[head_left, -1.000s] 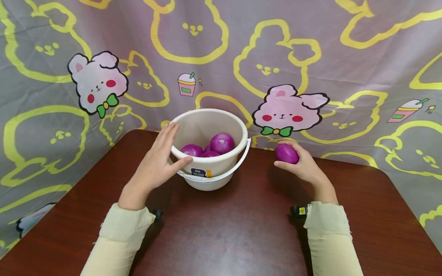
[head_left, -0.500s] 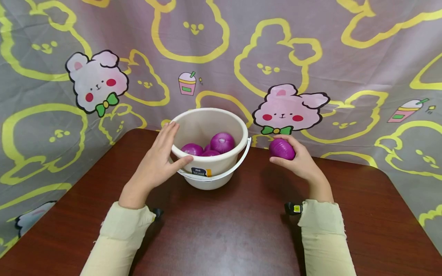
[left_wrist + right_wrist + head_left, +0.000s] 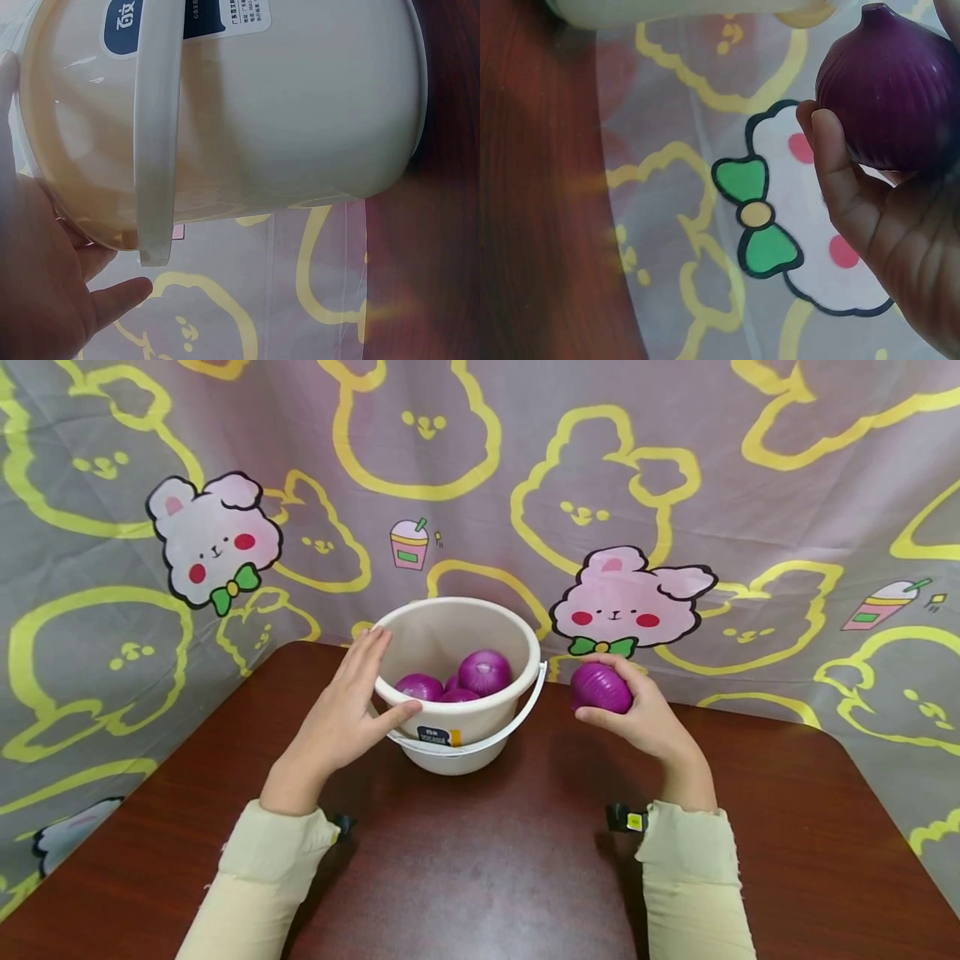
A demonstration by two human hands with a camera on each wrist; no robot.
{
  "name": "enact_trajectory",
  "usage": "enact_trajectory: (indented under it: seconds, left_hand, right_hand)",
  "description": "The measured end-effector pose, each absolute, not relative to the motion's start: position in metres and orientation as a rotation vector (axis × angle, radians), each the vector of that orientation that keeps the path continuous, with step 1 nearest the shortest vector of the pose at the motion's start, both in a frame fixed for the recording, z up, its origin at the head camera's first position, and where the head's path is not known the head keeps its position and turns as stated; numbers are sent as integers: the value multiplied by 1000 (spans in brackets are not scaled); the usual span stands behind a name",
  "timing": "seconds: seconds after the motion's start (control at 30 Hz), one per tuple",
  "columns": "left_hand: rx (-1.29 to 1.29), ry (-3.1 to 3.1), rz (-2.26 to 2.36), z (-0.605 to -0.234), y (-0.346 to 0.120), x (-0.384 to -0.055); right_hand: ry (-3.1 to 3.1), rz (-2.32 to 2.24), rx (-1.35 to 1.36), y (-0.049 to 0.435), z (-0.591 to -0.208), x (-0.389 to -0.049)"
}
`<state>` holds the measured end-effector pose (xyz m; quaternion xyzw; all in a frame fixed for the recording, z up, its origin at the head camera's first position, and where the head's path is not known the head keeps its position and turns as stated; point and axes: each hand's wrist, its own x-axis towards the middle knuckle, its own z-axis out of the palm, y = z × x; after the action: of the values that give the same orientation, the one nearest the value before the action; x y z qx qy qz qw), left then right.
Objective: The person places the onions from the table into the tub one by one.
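Note:
My right hand (image 3: 654, 718) grips a purple-skinned red onion (image 3: 602, 687) between thumb and fingers, above the table to the right of a cream bucket (image 3: 487, 723). In the right wrist view the onion (image 3: 889, 94) has its stem end up. My left hand (image 3: 333, 718) rests against the bucket's left side, fingers extended along the rim and thumb lying at the front of it. Several more red onions (image 3: 484, 672) lie inside the bucket. The left wrist view has the left hand (image 3: 49, 277) at the rim, its little finger apart from the wall.
The bucket's white handle (image 3: 517, 724) hangs down across its front. Everything stands on a dark reddish-brown table (image 3: 480, 877). A grey cloth (image 3: 480, 468) with cartoon prints hangs close behind the table's back edge.
My right hand has moved left with the onion, closer to the bucket. The left hand and the bucket have stayed in place.

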<state>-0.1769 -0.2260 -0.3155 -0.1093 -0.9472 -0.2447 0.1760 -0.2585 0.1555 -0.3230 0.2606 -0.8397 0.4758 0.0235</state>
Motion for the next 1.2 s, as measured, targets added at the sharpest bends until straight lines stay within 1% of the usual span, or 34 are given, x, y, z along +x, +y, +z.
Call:
enact_trajectory:
  seconds: [0.3, 0.63, 0.93, 1.2]
  left_hand:
    - [-299, -2685, -696, -317, -227, -176]
    - [-306, -2678, -690, -317, -227, -176]
    - [-307, -2684, -686, -316, -226, -177]
    - [-310, -2679, -685, -316, -226, -178]
  right_hand:
    - [-2541, 1474, 880, 146, -313, -249]
    - [-2438, 1472, 1025, 134, -300, -245]
    - [-2414, 1412, 1073, 123, -289, -236]
    - [-2392, 1484, 1136, 113, -278, -230]
